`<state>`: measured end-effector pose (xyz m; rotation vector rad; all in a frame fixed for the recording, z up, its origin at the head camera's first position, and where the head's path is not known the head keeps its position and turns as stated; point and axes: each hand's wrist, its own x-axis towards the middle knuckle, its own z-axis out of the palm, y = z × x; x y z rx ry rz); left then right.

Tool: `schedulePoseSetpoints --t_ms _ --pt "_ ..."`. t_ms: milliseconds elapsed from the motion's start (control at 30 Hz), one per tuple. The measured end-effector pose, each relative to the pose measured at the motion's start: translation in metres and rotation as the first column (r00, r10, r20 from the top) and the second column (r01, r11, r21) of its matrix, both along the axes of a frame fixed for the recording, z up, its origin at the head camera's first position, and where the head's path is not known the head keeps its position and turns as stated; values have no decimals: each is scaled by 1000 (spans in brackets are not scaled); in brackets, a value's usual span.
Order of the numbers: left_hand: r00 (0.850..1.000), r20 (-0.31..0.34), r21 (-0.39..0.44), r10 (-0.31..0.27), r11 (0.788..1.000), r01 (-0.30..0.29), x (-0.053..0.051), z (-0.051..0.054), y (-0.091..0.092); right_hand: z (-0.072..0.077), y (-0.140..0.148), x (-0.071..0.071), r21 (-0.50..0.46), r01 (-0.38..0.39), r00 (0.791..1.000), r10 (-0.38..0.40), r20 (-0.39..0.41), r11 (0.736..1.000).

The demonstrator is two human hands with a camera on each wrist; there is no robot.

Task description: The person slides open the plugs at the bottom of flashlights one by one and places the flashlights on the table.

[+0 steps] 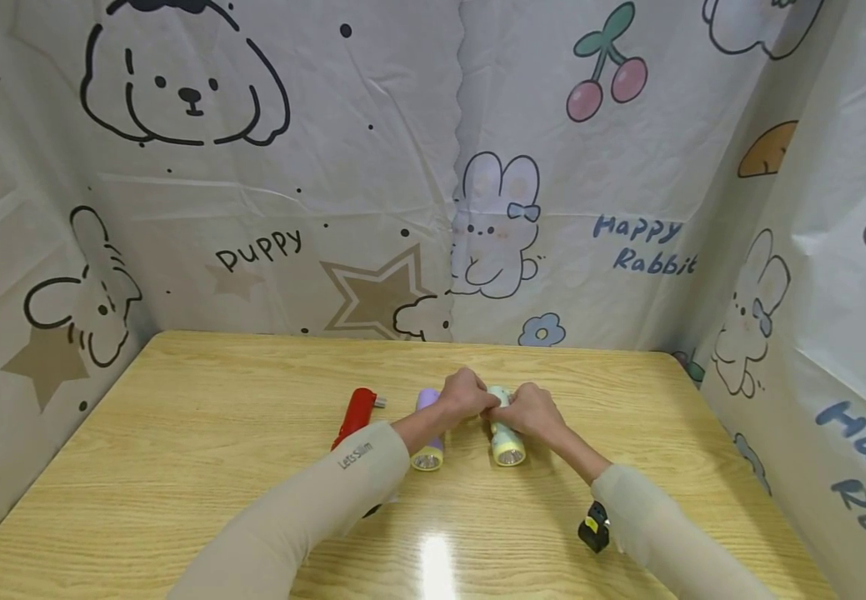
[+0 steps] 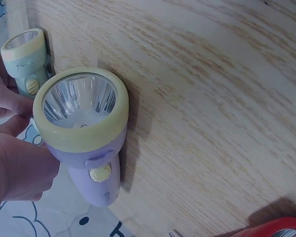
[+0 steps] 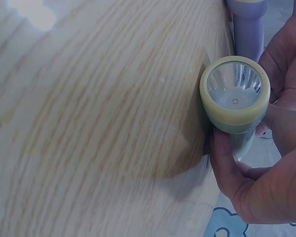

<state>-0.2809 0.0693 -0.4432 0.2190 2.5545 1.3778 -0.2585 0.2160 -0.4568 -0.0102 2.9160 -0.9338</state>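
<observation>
A pale green flashlight [image 1: 506, 437] with a cream rim lies on the table, its lens toward me. My right hand [image 1: 534, 410] grips its body from the right, thumb and fingers around it in the right wrist view. My left hand [image 1: 464, 393] curls at its rear end from the left, with the fingertips partly hidden there. Just left of it lies a purple flashlight [image 2: 91, 182] with a cream rim and switch; the left forearm covers part of it in the head view.
A red flashlight-like tool [image 1: 357, 412] with a metal tip lies at the left, partly behind the left sleeve. A small black and yellow object [image 1: 593, 528] sits beside the right sleeve. Printed cloth [image 1: 372, 208] surrounds the wooden table [image 1: 200, 467] at the back and sides.
</observation>
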Motion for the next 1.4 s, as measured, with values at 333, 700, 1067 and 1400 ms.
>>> schedulePoseSetpoints --t_ms 333,700,1067,1400 --pt "1000 -2 0 -2 1000 2 -1 -1 0 1 0 0 4 4 1000 -4 13 1000" --pt "1000 0 1 2 1000 -2 -1 1 -2 1 0 1 -11 13 999 -12 31 1000" --pt "999 -26 -23 37 999 -37 -4 4 -3 8 1 0 -16 13 999 -12 52 1000" --pt "994 -108 15 19 1000 -17 -5 13 -8 16 2 -4 23 30 998 -31 45 999"
